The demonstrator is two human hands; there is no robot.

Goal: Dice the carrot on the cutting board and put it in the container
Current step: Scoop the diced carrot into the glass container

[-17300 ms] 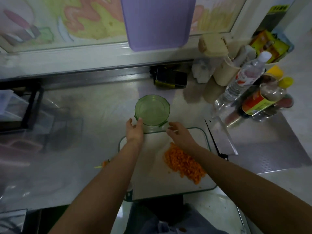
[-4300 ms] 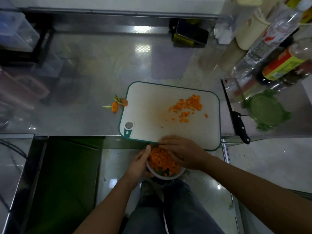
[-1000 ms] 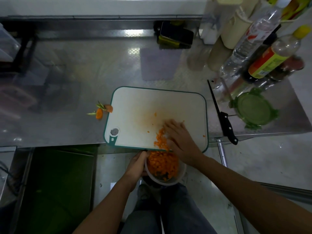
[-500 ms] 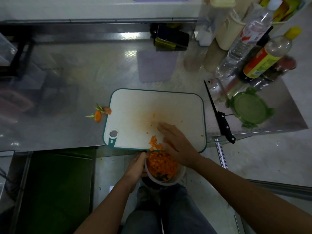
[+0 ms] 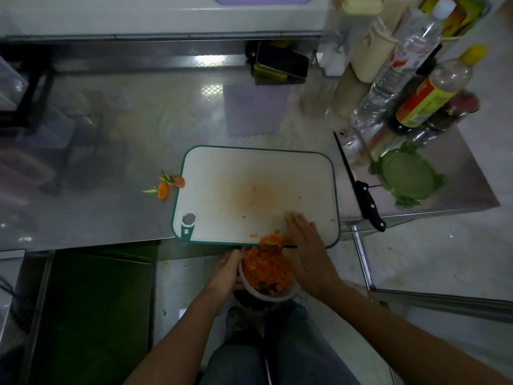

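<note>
desk (image 5: 138,162): steel; bottles (image 5: 388,76) crowd its 2 o'clock corner, tops cut off.
cutting board (image 5: 227,190): at the desk's 6 o'clock edge.
lid (image 5: 404,175): green, at the board's 3 o'clock, beyond the knife (image 5: 366,202).
right hand (image 5: 308,251): fingers straight, on the board's 6 o'clock edge.
left hand (image 5: 226,270): wraps the container's 9 o'clock wall, hiding it.
container (image 5: 277,294): below the board's 6 o'clock edge, full of diced carrot (image 5: 266,268).
carrot ends (image 5: 166,187): at the board's 9 o'clock.
</note>
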